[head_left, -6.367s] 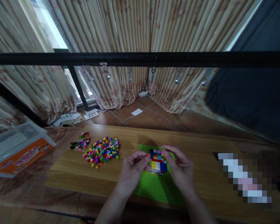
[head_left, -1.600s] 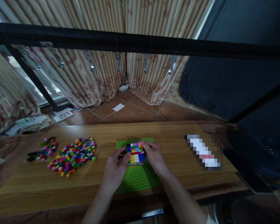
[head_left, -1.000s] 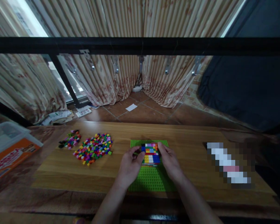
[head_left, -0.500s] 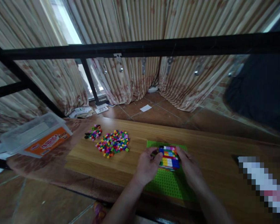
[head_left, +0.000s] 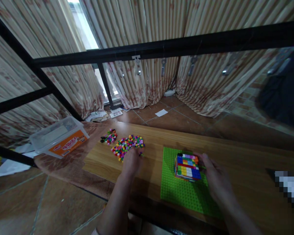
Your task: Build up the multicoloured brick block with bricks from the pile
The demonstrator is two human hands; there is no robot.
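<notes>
A green studded baseplate [head_left: 170, 187] lies on the wooden table. On it stands a boxy stack of toy building bricks [head_left: 188, 168] in many colours, with blue, white, yellow and red on top. My right hand [head_left: 215, 174] is at the stack's right side, its fingers stretched out and apart around the far right corner; whether they touch it is unclear. Over to the left, my left hand [head_left: 132, 161] reaches down to the near right edge of a pile of small loose bricks [head_left: 123, 147]. Its fingertips are hidden behind the hand, so any brick in them cannot be seen.
A smaller brick heap [head_left: 110, 137] lies left of the main pile. A clear plastic box [head_left: 60, 135] with an orange label stands beyond the table's left end. A black metal rail [head_left: 161, 49] crosses before the curtains [head_left: 147, 85]. Something pixelated [head_left: 291, 186] lies at right.
My left hand has left the brick stack and moved left to the loose pile. My right hand has eased away from the stack's side. The view has shifted slightly left.
</notes>
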